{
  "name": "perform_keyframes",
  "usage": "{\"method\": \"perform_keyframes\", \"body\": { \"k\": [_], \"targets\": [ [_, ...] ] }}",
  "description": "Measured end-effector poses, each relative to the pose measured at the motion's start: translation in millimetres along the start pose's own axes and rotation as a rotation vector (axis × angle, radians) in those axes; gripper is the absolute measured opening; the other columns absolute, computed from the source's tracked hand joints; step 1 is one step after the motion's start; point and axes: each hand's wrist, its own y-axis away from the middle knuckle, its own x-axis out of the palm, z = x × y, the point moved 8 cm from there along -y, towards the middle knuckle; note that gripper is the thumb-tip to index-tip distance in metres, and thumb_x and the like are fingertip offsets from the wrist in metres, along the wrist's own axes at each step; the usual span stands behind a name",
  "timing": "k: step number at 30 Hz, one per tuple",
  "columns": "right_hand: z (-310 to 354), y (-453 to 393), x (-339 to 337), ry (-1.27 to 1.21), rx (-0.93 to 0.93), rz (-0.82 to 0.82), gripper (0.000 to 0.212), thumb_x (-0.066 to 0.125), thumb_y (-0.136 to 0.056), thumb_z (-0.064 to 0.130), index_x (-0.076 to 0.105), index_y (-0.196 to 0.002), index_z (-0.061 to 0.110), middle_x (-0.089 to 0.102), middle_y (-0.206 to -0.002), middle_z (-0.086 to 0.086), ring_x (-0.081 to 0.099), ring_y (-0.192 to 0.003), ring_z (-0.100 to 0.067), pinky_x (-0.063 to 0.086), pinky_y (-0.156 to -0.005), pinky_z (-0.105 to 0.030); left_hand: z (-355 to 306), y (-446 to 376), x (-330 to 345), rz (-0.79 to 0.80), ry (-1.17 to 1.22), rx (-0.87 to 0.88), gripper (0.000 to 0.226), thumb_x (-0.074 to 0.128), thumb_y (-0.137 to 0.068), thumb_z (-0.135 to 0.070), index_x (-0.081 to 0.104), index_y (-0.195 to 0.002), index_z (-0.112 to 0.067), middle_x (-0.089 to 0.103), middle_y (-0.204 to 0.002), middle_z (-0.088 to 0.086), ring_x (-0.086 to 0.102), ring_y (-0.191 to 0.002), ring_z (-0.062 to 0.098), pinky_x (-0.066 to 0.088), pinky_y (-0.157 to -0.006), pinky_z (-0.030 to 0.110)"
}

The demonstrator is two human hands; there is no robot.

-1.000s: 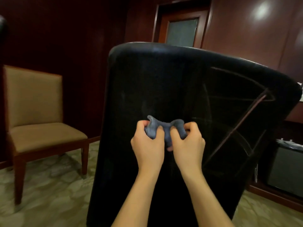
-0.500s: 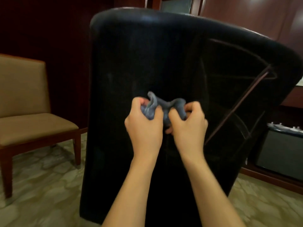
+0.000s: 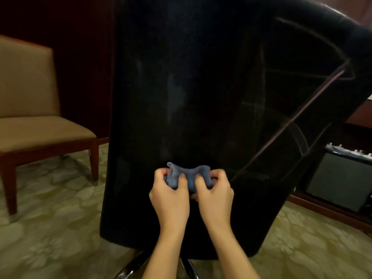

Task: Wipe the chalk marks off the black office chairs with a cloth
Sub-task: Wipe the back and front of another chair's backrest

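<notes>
Both of our hands gripped one bunched blue cloth (image 3: 188, 178) between them. Our left hand (image 3: 170, 198) curled its fingers and thumb around the cloth's left end, and our right hand (image 3: 214, 196) curled around its right end, so that the middle of the cloth rose in a small hump between the two thumbs. We held the cloth in front of the lower middle of the black office chair (image 3: 201, 97) backrest; we could not tell whether the fabric touched the backrest surface.

We noted reddish chalk marks (image 3: 289, 121) on the right half of the backrest: one long diagonal line crossing several fainter curved and straight lines. The left half showed only pale, faint smears. The chrome base (image 3: 128, 266) of the chair appeared below the backrest, beside our forearms.

We recorded a tan upholstered chair (image 3: 30, 109) with a red-brown wooden frame to the left, well apart from the office chair. A dark cabinet (image 3: 340, 180) stood to the right. Patterned beige carpet (image 3: 50, 228) covered the floor.
</notes>
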Motion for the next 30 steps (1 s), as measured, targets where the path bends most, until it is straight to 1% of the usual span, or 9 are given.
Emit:
{"method": "perform_keyframes", "body": {
  "k": [3,5,7,11,14,18,22,26,30],
  "targets": [
    [44,-25,-30,-0.084,-0.117,-0.128,0.014,0.071,-0.084,0.020,0.057,-0.085,0.021,0.065,-0.063,0.006,0.063,-0.053,-0.001,0.057,-0.058,-0.032,-49,-10,12,0.026,0.098,0.106,0.016,0.074,-0.085,-0.021,0.063,-0.097,-0.019,0.070,-0.085,-0.006,0.066,-0.081,0.014,0.045,-0.068,0.020],
    [72,-45,-51,-0.173,-0.160,-0.176,0.014,0.070,-0.086,0.014,0.057,-0.085,0.017,0.062,-0.060,0.006,0.062,-0.049,0.000,0.053,-0.050,-0.023,-84,-15,24,0.055,0.146,0.186,0.016,0.074,-0.084,-0.021,0.061,-0.094,-0.019,0.069,-0.084,-0.007,0.065,-0.080,0.011,0.048,-0.071,0.023],
    [84,-57,-56,-0.195,-0.174,-0.124,0.011,0.068,-0.088,0.014,0.057,-0.088,0.014,0.063,-0.059,0.005,0.065,-0.051,-0.005,0.053,-0.047,-0.022,-102,-15,34,0.094,0.178,0.210,0.013,0.071,-0.086,-0.020,0.059,-0.091,-0.021,0.068,-0.082,-0.008,0.064,-0.078,0.005,0.049,-0.069,0.018],
    [69,-50,-48,-0.108,-0.211,-0.111,0.010,0.066,-0.090,0.014,0.056,-0.091,0.012,0.061,-0.065,0.004,0.060,-0.057,0.001,0.042,-0.047,-0.010,-92,-10,39,0.122,0.115,0.268,0.015,0.067,-0.090,-0.022,0.053,-0.090,-0.027,0.064,-0.084,-0.009,0.062,-0.079,0.003,0.045,-0.064,0.009],
    [49,-45,-36,-0.082,-0.182,-0.120,0.010,0.066,-0.089,0.019,0.057,-0.093,0.016,0.063,-0.069,0.004,0.060,-0.061,-0.002,0.044,-0.054,-0.015,-80,-11,33,0.067,0.059,0.350,0.018,0.067,-0.088,-0.019,0.050,-0.091,-0.026,0.064,-0.085,-0.007,0.059,-0.076,0.003,0.041,-0.066,0.010],
    [47,-36,-21,-0.039,-0.204,-0.131,0.013,0.067,-0.086,0.017,0.056,-0.092,0.016,0.062,-0.069,0.005,0.059,-0.061,-0.003,0.043,-0.054,-0.012,-63,-18,22,-0.002,0.043,0.380,0.016,0.068,-0.087,-0.018,0.057,-0.099,-0.016,0.065,-0.088,-0.003,0.063,-0.084,0.018,0.046,-0.074,0.027],
    [38,-26,-7,-0.061,-0.199,-0.111,0.016,0.067,-0.083,0.021,0.057,-0.094,0.015,0.066,-0.071,0.002,0.065,-0.062,-0.011,0.056,-0.061,-0.040,-48,-21,15,0.024,0.020,0.356,0.017,0.068,-0.090,-0.020,0.054,-0.099,-0.020,0.059,-0.083,-0.013,0.058,-0.075,0.000,0.039,-0.068,0.004],
    [25,-11,9,-0.061,-0.179,-0.050,0.029,0.057,-0.076,0.041,0.055,-0.096,0.020,0.066,-0.072,0.001,0.066,-0.065,-0.018,0.056,-0.059,-0.046,-27,-20,4,0.016,-0.005,0.298,0.018,0.068,-0.092,-0.018,0.051,-0.097,-0.021,0.056,-0.079,-0.019,0.056,-0.074,-0.017,0.037,-0.063,0.000],
    [4,1,17,-0.008,-0.160,-0.009,0.031,0.050,-0.074,0.049,0.050,-0.095,0.025,0.065,-0.073,0.001,0.066,-0.066,-0.022,0.054,-0.060,-0.048,4,-12,3,0.026,-0.051,0.181,0.015,0.067,-0.092,-0.021,0.055,-0.099,-0.016,0.059,-0.079,-0.014,0.058,-0.071,0.000,0.040,-0.064,0.017]
  ]
}}
